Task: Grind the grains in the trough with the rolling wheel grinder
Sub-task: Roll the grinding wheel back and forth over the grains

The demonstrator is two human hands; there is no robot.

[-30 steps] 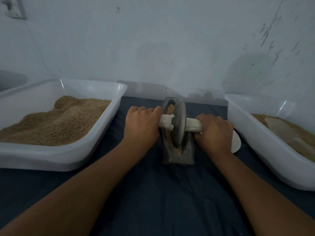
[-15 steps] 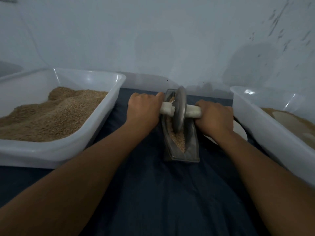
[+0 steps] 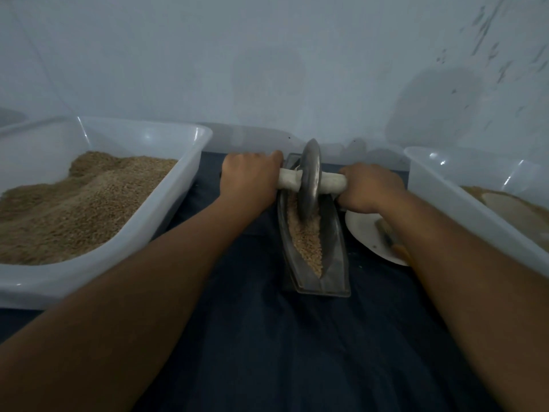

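Observation:
A narrow boat-shaped metal trough (image 3: pixel 332 242) lies lengthwise on the dark cloth in the middle. Tan grains (image 3: pixel 307 245) fill its groove toward the near end. A grey metal wheel (image 3: pixel 310 181) stands upright in the far part of the trough, on a pale axle handle (image 3: pixel 332 182) that sticks out both sides. My left hand (image 3: pixel 251 178) grips the left end of the handle. My right hand (image 3: pixel 370 187) grips the right end. The handle ends are hidden inside my fists.
A large white tub (image 3: pixel 190 162) heaped with tan grain stands at the left. Another white tub (image 3: pixel 445 197) with brownish contents stands at the right. A white plate (image 3: pixel 364 230) with a brush on it lies between trough and right tub. The wall is close behind.
The wheel has rolled away from me, from the middle of the trough to its far part. More grain now shows in the near half of the groove.

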